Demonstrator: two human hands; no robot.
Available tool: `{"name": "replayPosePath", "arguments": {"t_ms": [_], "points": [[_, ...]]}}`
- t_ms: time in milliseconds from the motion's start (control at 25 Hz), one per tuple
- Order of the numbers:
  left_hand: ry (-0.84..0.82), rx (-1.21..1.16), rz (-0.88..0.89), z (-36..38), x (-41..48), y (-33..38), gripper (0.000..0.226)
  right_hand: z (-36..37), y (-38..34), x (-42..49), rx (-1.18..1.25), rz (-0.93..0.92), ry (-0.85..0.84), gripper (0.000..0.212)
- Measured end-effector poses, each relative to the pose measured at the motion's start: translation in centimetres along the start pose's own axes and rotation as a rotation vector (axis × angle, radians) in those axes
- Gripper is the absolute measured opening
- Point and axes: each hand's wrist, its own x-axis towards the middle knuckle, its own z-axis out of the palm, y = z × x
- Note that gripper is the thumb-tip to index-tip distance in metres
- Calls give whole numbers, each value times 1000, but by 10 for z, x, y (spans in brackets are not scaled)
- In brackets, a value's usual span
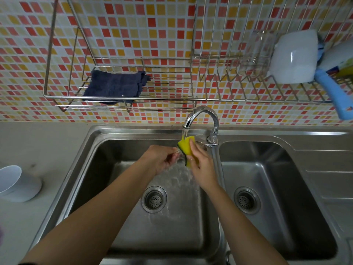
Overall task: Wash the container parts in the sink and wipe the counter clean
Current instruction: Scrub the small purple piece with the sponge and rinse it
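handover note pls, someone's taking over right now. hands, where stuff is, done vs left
Left hand: shut on a small clear part, held under the running faucet.
Right hand: shut on the yellow sponge, pressed against that part.
Both over the left basin; water is running.
White container sits on the counter, left of the sink.
Dark cloth lies in the wall rack.
Done: scrubbing under way. Left: rinse, wash the white container, wipe the counter.

Dark cloth (pixel 114 87) on wire rack (pixel 57 96)
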Motion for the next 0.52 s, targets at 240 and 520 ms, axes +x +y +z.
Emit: {"name": "replayPosePath", "arguments": {"t_ms": [240,520], "points": [[1,-36,-40,-2,-2,-2,21,5,-8,-1,88,47,8,51],[136,216,119,-1,0,-3,13,8,3,6,253,392,70,60]]}}
